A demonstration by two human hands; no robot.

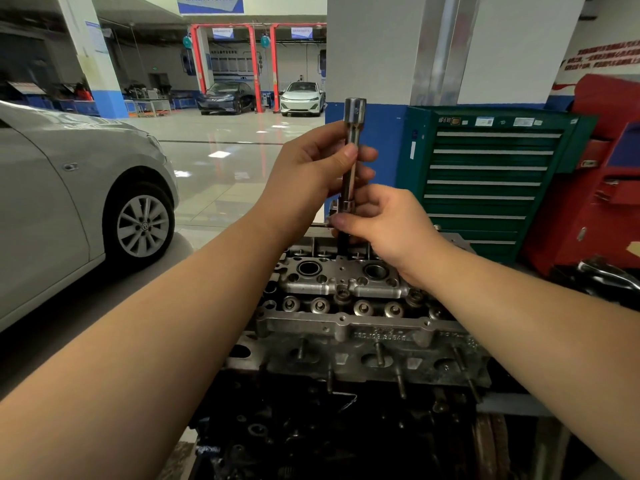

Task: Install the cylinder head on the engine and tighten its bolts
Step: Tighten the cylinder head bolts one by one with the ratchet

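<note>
Here, extension bar [352, 150] in both hands.

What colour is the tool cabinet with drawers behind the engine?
Dark green, with silver drawer handles; the tool cabinet shows clearly in the head view.

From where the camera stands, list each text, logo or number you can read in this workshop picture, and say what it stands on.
Wheel hub of the silver car: the "VW" logo.
Cylinder head: raised casting digits, too blurred to read.
Green tool cabinet: brand badge and stickers, too small.
Blue banner: Chinese characters, cut off and blurred.
Red wall lettering: blurred.
</note>
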